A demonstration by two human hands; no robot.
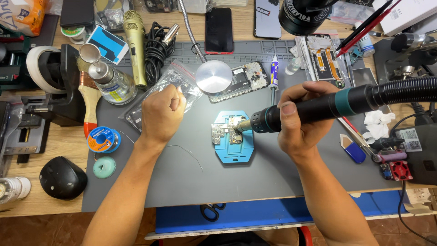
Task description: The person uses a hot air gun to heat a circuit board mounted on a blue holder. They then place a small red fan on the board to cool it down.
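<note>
My right hand [300, 119] grips a black and teal hot-air tool [318, 107] whose metal nozzle points left at a small circuit board [229, 130]. The board sits clamped in a blue holder [234, 152] on the grey work mat [191, 182]. My left hand [161, 114] is closed in a fist to the left of the holder, over a clear plastic bag [180, 84]. Whether it pinches anything is hidden. A thin solder wire [186, 152] trails across the mat below it.
A gooseneck lamp head [214, 77] hangs over an opened phone [246, 77]. A solder spool [104, 140], a glass bottle [114, 84], a brush [88, 105] and a microphone [135, 43] lie left. Another opened phone [325, 61], tissue [378, 123] and a black hose [405, 91] are right.
</note>
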